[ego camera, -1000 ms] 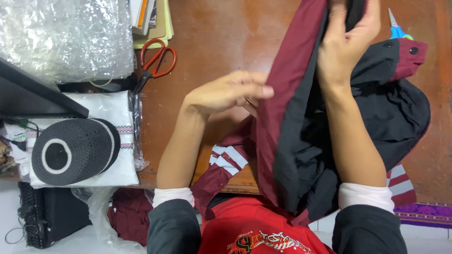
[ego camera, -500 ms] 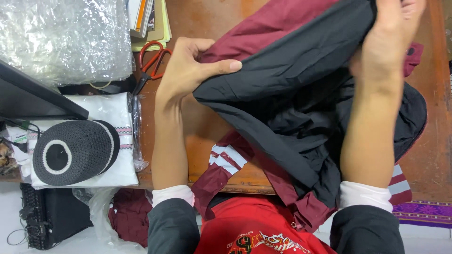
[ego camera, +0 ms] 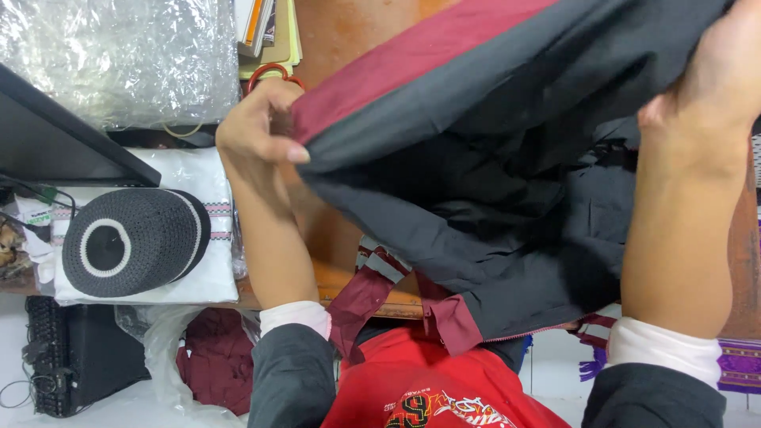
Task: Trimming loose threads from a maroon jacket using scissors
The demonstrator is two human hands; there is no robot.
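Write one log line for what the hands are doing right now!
left hand: pinches jacket edge | right hand: grips jacket, lifted | cap: left of arm

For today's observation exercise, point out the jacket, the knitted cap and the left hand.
jacket (ego camera: 491, 143), head view, dark grey panel.
knitted cap (ego camera: 131, 242), head view, its crown.
left hand (ego camera: 258, 127), head view, back of the hand.

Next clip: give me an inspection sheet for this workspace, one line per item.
Surface: brown wooden table, mostly covered.
Job's things: dark grey and maroon jacket, lifted and spread between both hands.
Clutter: knitted cap on folded white cloth; bubble wrap; books; red-handled scissors, partly hidden.
Grippers: left hand pinches the jacket's edge; right hand grips its upper part.
Cables: thin wires at left.
Surroundings: dark box on the floor.
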